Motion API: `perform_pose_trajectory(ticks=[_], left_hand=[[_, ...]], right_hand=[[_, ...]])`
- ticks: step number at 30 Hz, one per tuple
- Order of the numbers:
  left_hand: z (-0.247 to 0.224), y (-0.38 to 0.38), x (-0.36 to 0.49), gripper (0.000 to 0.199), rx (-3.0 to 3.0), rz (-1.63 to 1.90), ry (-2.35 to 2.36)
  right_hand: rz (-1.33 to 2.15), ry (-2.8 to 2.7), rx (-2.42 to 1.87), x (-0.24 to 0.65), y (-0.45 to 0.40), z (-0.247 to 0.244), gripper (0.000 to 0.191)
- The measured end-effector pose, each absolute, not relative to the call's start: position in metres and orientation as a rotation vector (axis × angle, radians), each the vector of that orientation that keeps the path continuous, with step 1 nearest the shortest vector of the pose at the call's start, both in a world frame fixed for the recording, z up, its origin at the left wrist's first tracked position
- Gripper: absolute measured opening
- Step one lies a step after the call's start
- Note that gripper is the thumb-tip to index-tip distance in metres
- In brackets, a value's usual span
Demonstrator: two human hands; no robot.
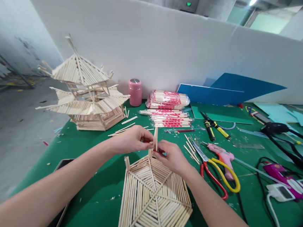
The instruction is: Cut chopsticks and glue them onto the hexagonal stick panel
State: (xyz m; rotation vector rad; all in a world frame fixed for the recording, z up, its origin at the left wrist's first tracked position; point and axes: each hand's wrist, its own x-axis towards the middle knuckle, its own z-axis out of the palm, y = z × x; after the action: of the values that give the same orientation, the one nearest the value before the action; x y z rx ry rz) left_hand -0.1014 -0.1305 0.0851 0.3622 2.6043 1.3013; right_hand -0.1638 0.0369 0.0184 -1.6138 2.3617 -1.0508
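Note:
A hexagonal panel of wooden sticks [157,198] lies on the green table in front of me, its sticks laid in wedges around a centre. At its far corner my left hand [140,139] and my right hand [170,155] meet, fingers closed around short upright wooden sticks [155,137]. The lower ends of these sticks are partly hidden by my fingers. Another short stick piece [127,162] stands up at the panel's left corner.
A stick pagoda [89,97] stands at the back left, beside a pink flask [135,92] and packs of sticks [168,101]. On the right lie scissors [220,172], a pink glue gun [223,157], pliers [214,127] and a power strip [288,182]. A dark flat device [59,208] lies under my left forearm.

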Motion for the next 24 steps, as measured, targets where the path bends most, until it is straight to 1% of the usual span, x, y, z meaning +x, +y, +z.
perform_pose_trajectory(ticks=[8, 15, 19, 24], left_hand=[[0.083, -0.1312, -0.1008, 0.02, 0.36, 1.302, 2.613], [0.0811, -0.132, -0.101, 0.02, 0.351, 1.315, 2.615], [0.0804, -0.1326, -0.1009, 0.021, 0.34, 1.292, 2.622], [0.0786, -0.1327, -0.1012, 0.02, 0.345, 1.297, 2.643]], right_hand=[[-1.056, 2.353, -1.606, -0.1644, 0.0364, 0.0207, 0.009], [-1.133, 2.291, -1.59, -0.1625, 0.0374, 0.0205, 0.011], [-1.246, 2.278, -1.542, -0.1625, 0.0394, 0.0212, 0.013], [-1.474, 2.279, -1.399, -0.1633, 0.0429, 0.028, 0.016]])
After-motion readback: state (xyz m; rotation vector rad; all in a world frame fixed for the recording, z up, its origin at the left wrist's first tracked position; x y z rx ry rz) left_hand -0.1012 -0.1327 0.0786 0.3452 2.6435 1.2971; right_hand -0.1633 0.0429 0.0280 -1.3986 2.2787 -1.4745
